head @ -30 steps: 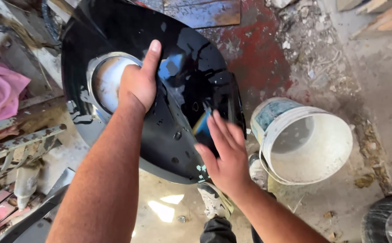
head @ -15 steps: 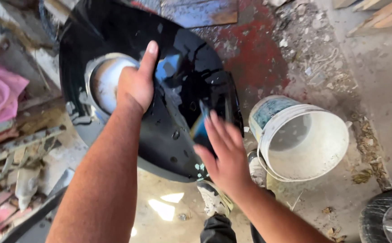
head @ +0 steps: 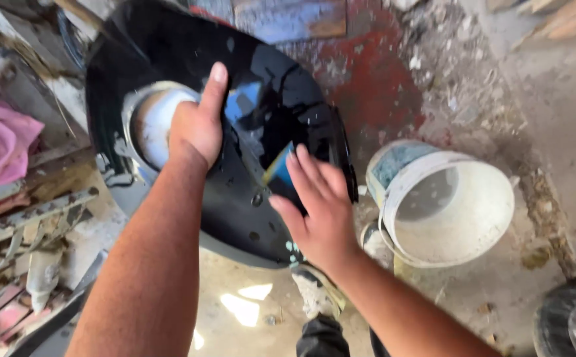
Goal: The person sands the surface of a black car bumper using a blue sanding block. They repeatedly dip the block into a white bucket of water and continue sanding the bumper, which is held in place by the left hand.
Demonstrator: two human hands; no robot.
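Observation:
A large glossy black curved panel (head: 268, 106) with a round headlight opening fills the upper middle of the head view. My left hand (head: 198, 122) grips the rim of that opening, thumb up on the black surface. My right hand (head: 317, 208) lies flat on the panel's lower right part, fingers spread and pressing a small blue and yellow pad (head: 278, 170) against the wet surface. Only a corner of the pad shows past my fingers.
A white plastic bucket (head: 450, 205) stands on the concrete floor right of the panel. A pink cloth (head: 0, 142) lies at far left above rusty metal bars (head: 30, 215). A black tyre (head: 569, 317) shows at bottom right. My shoe (head: 314, 294) is below the panel.
My right hand has slid a little up and left across the panel with the pad. The left hand keeps its hold on the opening's rim.

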